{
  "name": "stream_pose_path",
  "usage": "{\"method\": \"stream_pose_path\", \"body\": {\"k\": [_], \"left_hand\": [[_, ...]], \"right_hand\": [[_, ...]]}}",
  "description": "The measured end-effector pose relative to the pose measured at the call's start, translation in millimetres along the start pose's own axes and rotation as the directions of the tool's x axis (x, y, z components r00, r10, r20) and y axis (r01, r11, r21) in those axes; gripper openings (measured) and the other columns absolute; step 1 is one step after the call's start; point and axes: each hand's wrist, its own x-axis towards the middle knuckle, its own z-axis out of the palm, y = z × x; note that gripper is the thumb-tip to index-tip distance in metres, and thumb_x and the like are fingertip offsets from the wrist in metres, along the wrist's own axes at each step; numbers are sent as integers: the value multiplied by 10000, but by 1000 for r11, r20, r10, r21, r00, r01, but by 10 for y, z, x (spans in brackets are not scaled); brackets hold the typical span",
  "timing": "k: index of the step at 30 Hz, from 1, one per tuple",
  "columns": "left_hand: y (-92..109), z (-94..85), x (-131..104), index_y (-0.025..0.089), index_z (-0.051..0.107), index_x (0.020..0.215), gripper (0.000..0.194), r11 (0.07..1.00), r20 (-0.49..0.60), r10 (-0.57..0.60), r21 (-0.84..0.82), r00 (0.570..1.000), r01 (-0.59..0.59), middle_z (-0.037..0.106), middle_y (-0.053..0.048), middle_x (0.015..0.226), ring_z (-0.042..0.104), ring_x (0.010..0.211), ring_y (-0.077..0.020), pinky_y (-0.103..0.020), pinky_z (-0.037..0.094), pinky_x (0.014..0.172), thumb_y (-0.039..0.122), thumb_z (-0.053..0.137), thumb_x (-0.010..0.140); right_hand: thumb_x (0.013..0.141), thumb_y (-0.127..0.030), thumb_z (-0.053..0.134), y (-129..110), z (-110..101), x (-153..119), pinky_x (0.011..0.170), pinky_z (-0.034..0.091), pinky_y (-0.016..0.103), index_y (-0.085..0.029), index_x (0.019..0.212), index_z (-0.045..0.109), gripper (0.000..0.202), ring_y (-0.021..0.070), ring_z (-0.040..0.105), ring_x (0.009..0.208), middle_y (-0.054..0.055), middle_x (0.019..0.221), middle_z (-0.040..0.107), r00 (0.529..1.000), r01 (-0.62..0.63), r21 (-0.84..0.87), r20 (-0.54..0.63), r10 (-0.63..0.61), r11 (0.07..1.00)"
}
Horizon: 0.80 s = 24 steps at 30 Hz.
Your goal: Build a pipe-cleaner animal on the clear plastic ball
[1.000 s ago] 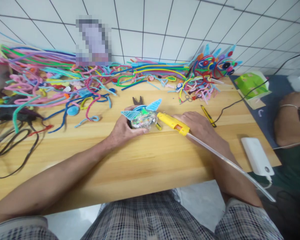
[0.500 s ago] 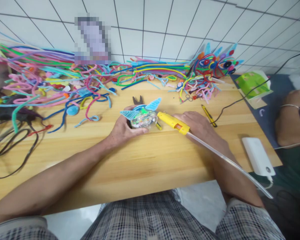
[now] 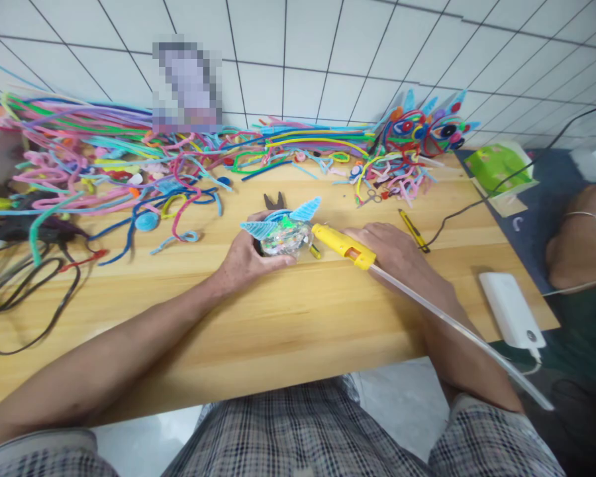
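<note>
My left hand (image 3: pixel 251 255) is closed around a small craft figure (image 3: pixel 285 237), a clear, shiny body with colourful bits inside and two light-blue pipe-cleaner ears pointing up and outward. My right hand (image 3: pixel 385 245) grips a yellow hot glue gun (image 3: pixel 345 245), its nozzle end against or very near the figure's right side; the exact contact is unclear. A long clear glue stick (image 3: pixel 457 328) sticks out of the gun's back, over my right forearm. Just behind the figure, the dark jaws of pliers (image 3: pixel 274 200) show; their handles are hidden, apart from a yellow tip (image 3: pixel 314 252).
Pipe cleaners (image 3: pixel 94 146) lie heaped along the wall. Two finished-looking craft faces (image 3: pixel 427 129) stand at the back right. A yellow utility knife (image 3: pixel 414 230), a white power bank (image 3: pixel 511 310) and a green packet (image 3: pixel 499 171) are to the right. Black cables (image 3: pixel 30 298) coil at left. Another person's arm (image 3: pixel 579 242) is at far right.
Both hands keep nearly the same place and hold. The camera view has shifted slightly, and the glue stick's rear end sits a little lower and further right.
</note>
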Motion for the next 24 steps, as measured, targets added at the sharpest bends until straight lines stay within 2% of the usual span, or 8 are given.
{"method": "stream_pose_path", "body": {"k": [9,16,24], "left_hand": [[21,4,6,227,574,1475,996,1000,-1,-13,10,1000,13,680,-172,1476,721,1309,-359,-537,578,1156,578,1026,660],[-10,11,4,229,566,1491,1034,1000,1,-12,2,1000,12,721,-161,1398,737,1274,-345,-518,599,1134,638,1015,655],[-27,13,2,231,584,1465,1004,1000,-1,-11,-21,1000,11,722,-163,1414,745,1264,-341,-521,597,1135,613,1028,650]], "right_hand": [[1108,-258,484,-15,12,2,860,517,387,-201,1372,663,324,280,714,969,99,1032,774,999,31,-11,-22,-32,999],[1096,-237,521,-43,11,2,895,521,391,-228,1390,654,322,280,720,1006,89,1066,786,1000,1,-12,4,-1,1000],[1087,-237,551,-68,2,2,898,522,400,-220,1400,663,332,289,720,1006,102,1070,786,1000,-16,-2,11,16,1000]]}}
